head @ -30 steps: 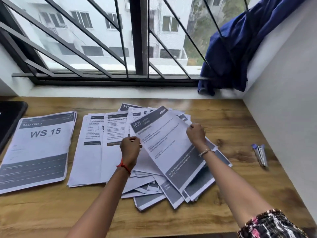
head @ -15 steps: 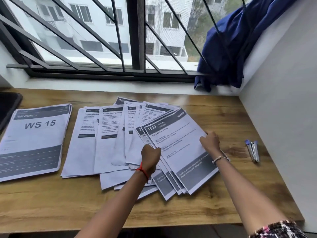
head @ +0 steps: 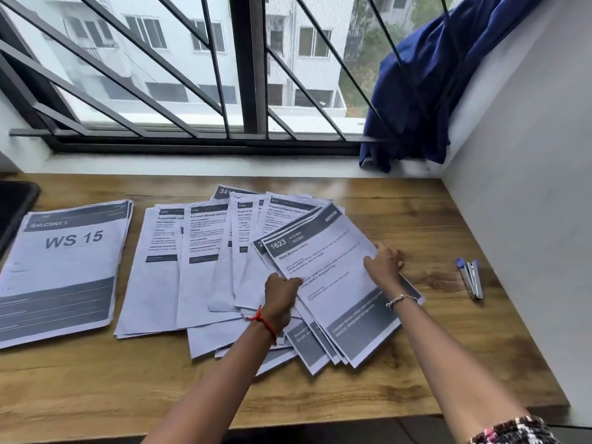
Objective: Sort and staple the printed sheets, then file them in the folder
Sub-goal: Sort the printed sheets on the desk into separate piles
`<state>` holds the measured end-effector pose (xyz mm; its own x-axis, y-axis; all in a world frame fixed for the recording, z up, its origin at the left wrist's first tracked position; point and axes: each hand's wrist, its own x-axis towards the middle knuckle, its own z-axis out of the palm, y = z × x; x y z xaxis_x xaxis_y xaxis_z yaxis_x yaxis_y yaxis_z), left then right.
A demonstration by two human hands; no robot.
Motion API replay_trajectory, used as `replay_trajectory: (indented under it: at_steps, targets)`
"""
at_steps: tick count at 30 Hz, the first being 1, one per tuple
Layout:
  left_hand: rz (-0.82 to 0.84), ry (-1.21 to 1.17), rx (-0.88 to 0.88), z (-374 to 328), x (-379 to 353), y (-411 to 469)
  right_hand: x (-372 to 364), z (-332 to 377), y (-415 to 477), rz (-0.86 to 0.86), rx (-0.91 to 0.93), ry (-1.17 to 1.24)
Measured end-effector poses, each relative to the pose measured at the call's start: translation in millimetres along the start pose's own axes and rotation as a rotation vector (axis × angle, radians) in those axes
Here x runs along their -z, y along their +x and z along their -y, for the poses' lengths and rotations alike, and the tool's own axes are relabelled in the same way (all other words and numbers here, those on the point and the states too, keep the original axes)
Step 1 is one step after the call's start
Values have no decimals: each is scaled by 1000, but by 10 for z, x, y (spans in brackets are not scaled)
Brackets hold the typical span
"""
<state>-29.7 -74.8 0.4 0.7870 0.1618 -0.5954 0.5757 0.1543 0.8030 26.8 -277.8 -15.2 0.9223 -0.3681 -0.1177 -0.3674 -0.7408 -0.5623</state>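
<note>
Printed sheets (head: 208, 267) lie fanned out, overlapping, across the middle of the table (head: 448, 363), the spread running from the far edge toward the near edge. On the right end of the fan sits a small tilted bundle, and its top sheet (head: 330, 283) bears the number 1623, the word KITCHEN and a dark band along its lower end. Both hands are on this sheet. The left hand (head: 282, 296), with a red thread (head: 266, 323) round its wrist, has its fingers curled at the sheet's left edge; its back faces the camera, so the fingertips are hidden. The right hand (head: 382, 262), with a thin bracelet (head: 398, 299) on the wrist, holds the sheet's right edge, thumb on the paper and fingers at or just past the edge toward the wood.

Well apart from the fan, by the left edge of the table, lies a squared stack (head: 64, 267) whose cover reads WS 15. A dark flat object (head: 14, 209) juts in at the far left corner, only partly in view. Near the right edge, apart from the papers, a stapler (head: 471, 278) with a blue end lies on bare wood. Beyond the far edge a barred window (head: 192, 75) looks onto white buildings, and a blue cloth (head: 423, 84) hangs at the far right corner against the wall.
</note>
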Motion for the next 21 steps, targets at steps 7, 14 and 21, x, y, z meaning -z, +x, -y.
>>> replay_trajectory:
  at_steps: [7, 14, 21]
  targets:
    - [-170, 248, -63, 22, -18, -134, -30, 21, 1, 34, 36, -57]
    - [-23, -17, -51, -57, 15, -116, -85, 30, -22, 72, 34, -58]
    - [304, 10, -198, -71, -24, -216, -62, 59, -63, 41, 47, -75]
